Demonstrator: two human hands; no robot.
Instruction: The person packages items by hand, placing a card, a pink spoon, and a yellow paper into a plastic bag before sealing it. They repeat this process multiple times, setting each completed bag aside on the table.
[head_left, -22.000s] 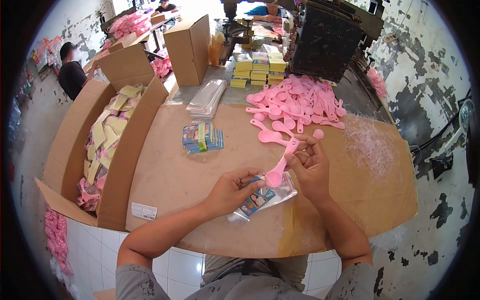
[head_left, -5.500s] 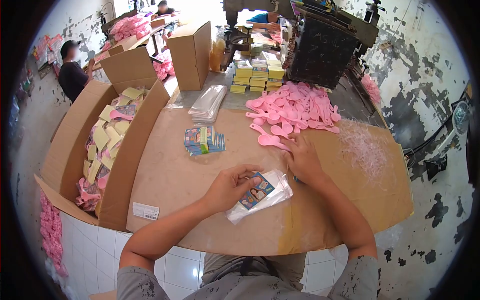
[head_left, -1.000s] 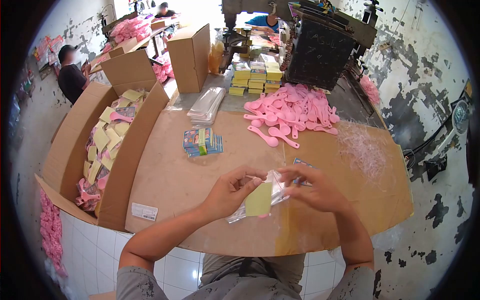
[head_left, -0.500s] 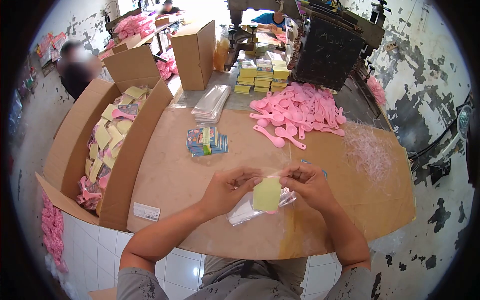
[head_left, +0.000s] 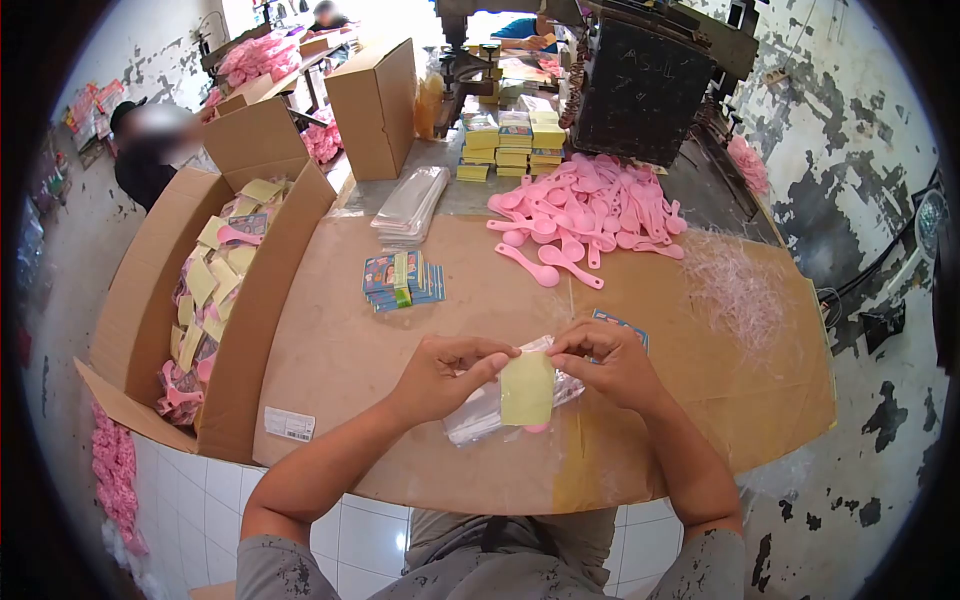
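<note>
My left hand (head_left: 450, 372) and my right hand (head_left: 612, 368) both pinch the upper edge of a small clear bag with a pale yellow card (head_left: 526, 390) in it. A bit of pink, seemingly a spoon end (head_left: 538, 428), peeks out below the card. Beneath the hands, a pile of clear plastic bags (head_left: 475, 415) lies on the cardboard-covered table (head_left: 360, 420). Just behind my right hand is a blue printed card (head_left: 622, 326), partly hidden. Farther left sits a banded stack of blue printed cards (head_left: 402, 280).
A heap of pink spoons (head_left: 600, 210) lies beyond, with clear bags (head_left: 410, 205) to its left and card stacks (head_left: 510, 140) behind. An open carton (head_left: 265, 330) of filled packets stands left. Plastic shreds (head_left: 735, 295) lie right. Other people (head_left: 150, 155) are in the background.
The bag's top film, spread between my hands before, now looks drawn down to the card's edge. My fingertips have come slightly closer together. The view has shifted a little.
</note>
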